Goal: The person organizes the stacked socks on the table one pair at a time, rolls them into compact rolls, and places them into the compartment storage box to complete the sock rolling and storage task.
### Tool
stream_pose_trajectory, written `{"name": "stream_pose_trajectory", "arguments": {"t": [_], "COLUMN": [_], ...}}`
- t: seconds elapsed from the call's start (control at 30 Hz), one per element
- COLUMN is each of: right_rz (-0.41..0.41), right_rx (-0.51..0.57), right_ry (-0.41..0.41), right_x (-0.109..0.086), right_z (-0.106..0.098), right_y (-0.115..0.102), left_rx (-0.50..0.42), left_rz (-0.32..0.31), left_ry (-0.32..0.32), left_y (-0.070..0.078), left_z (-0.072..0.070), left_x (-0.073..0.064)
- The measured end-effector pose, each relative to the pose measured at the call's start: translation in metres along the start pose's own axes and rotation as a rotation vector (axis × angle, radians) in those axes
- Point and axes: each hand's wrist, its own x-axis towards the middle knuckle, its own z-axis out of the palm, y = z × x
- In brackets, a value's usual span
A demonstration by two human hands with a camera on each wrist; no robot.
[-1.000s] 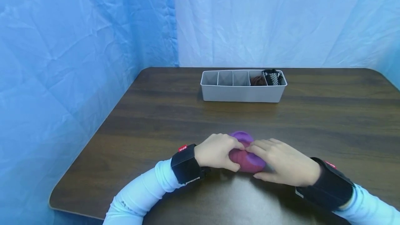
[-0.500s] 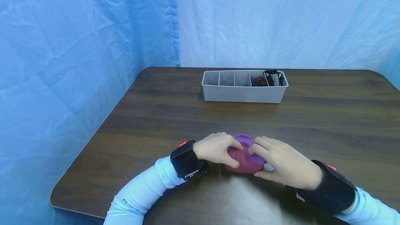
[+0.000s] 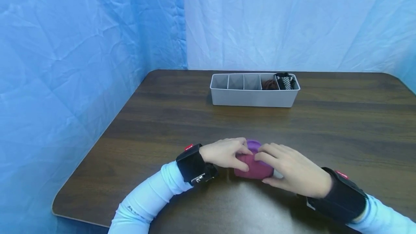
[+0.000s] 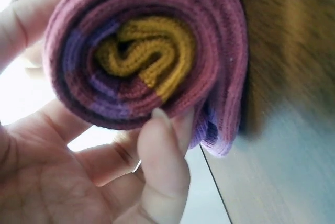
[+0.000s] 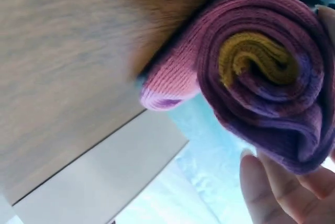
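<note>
In the head view a rolled pair of knitted socks (image 3: pixel 253 170), dusky pink with purple parts, lies on the table between both hands. The left hand (image 3: pixel 224 152) grips the roll's left side, thumb in front and fingers over the top. On the right side, the right hand (image 3: pixel 290 169) holds it with bent fingers on top and the thumb low in front. The left wrist view shows one end of the socks (image 4: pixel 222 51), a spiral with a mustard core and a loose flap at the side. The opposite end of the socks (image 5: pixel 209 30) fills the right wrist view.
A grey divided organizer box (image 3: pixel 251 98) stands at the back of the brown wooden table (image 3: pixel 162 118). Its right compartments hold a brown rolled item (image 3: pixel 268 84) and a black-and-white patterned one (image 3: pixel 285 81). Blue sheeting (image 3: pixel 97 46) hangs behind and to the left.
The hands stay around the socks and shift only slightly. The right fingers opened away from the left ones, then came back over the roll, covering more of its purple part.
</note>
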Motion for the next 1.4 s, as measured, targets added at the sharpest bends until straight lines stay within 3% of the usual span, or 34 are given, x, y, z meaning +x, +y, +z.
{"name": "stream_pose_trajectory", "arguments": {"t": [0.2,0.3,0.4,0.5,0.67,0.77,0.93,1.13,1.23,1.4], "right_rz": [0.020,0.023,0.036,0.056,0.097,0.140,0.200,0.228,0.215,0.144], "right_rx": [0.061,0.086,0.104,0.118,0.117,0.112,0.103,0.031,-0.029,-0.035], "right_ry": [-0.052,-0.074,-0.092,-0.109,-0.141,-0.172,-0.218,-0.224,-0.165,0.016], "right_x": [-0.003,-0.003,-0.003,-0.002,-0.002,-0.002,-0.002,0.000,0.000,0.001], "right_z": [-0.001,-0.002,-0.002,-0.003,-0.005,-0.004,-0.003,0.000,-0.002,-0.007], "right_y": [-0.001,-0.001,0.000,0.001,0.004,0.005,0.007,0.010,0.010,0.007], "left_rx": [-0.071,-0.061,0.001,0.131,0.498,0.624,0.617,0.607,0.549,0.407], "left_rz": [0.076,0.047,-0.012,-0.030,0.033,0.062,0.044,0.016,0.000,-0.025], "left_ry": [-0.151,-0.143,-0.038,0.118,0.388,0.467,0.460,0.446,0.408,0.320], "left_y": [-0.002,0.000,0.008,0.023,0.047,0.054,0.058,0.052,0.045,0.032], "left_z": [-0.002,-0.001,0.000,0.002,0.014,0.023,0.030,0.034,0.029,0.016], "left_x": [0.001,0.000,-0.003,-0.009,-0.016,-0.016,-0.017,-0.014,-0.011,-0.006]}}
